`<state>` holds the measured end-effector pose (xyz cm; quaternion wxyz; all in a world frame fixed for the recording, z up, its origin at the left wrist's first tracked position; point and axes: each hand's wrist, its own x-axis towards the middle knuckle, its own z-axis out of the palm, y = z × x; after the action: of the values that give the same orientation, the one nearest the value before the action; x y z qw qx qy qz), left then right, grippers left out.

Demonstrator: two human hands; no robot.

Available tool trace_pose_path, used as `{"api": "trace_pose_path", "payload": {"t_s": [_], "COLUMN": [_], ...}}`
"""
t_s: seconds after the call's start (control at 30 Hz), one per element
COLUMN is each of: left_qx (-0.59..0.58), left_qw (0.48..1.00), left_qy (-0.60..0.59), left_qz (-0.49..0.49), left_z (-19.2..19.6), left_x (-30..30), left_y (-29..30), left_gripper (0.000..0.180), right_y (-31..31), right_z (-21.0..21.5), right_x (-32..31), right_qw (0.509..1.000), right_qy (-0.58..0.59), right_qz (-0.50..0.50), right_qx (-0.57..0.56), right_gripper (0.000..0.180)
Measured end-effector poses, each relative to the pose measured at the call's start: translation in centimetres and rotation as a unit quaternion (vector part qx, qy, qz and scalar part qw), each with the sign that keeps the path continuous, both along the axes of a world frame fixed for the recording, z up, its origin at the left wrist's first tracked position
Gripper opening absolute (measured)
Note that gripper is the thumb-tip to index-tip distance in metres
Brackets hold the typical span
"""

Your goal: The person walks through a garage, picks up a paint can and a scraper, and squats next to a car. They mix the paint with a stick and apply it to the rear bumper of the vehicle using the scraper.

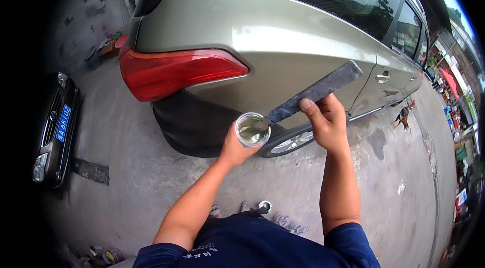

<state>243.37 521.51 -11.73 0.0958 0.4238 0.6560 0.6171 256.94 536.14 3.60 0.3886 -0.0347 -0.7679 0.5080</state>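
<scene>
My left hand point(233, 149) holds a small round tin can point(252, 129) from below, with a pale liquid inside. My right hand point(326, 120) grips a long flat grey stirring stick point(318, 91), whose lower tip dips into the can. Both hands are raised in front of the rear corner of a beige-gold car point(283, 35), just below its red tail light point(172, 71) and above the rear wheel point(290, 141).
A dark car point(55, 131) is parked at the left on the concrete floor point(126, 167). Another small can point(264, 206) stands by my feet, and several cans point(108, 255) lie at the lower left. A rooster point(402, 115) walks beside the car. Street stalls line the far right.
</scene>
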Motion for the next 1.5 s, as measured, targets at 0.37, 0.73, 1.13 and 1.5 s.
{"api": "trace_pose_path", "payload": {"t_s": [0.37, 0.73, 1.13, 1.5], "left_qx": [-0.052, -0.168, -0.209, -0.300], "left_qw": [0.986, 0.928, 0.882, 0.810], "left_qy": [-0.073, -0.115, -0.115, -0.120], "left_qz": [-0.141, -0.313, -0.407, -0.490], "left_z": [-8.2, -8.0, -9.6, -9.4], "left_x": [-1.6, 1.1, 7.9, 17.5], "left_y": [-9.7, -11.7, -9.2, -5.8], "left_gripper": [0.070, 0.068, 0.075, 0.071], "right_y": [-11.0, -16.5, -17.3, -15.7], "right_z": [-3.6, -5.6, -7.0, -9.8], "right_x": [0.1, 5.8, 13.0, 23.3], "right_qw": [0.980, 0.962, 0.949, 0.955], "right_qy": [-0.100, -0.147, -0.186, -0.219], "right_qz": [-0.121, -0.196, -0.208, -0.173], "right_qx": [0.119, 0.120, 0.143, 0.097], "right_gripper": [0.014, 0.014, 0.018, 0.018]}}
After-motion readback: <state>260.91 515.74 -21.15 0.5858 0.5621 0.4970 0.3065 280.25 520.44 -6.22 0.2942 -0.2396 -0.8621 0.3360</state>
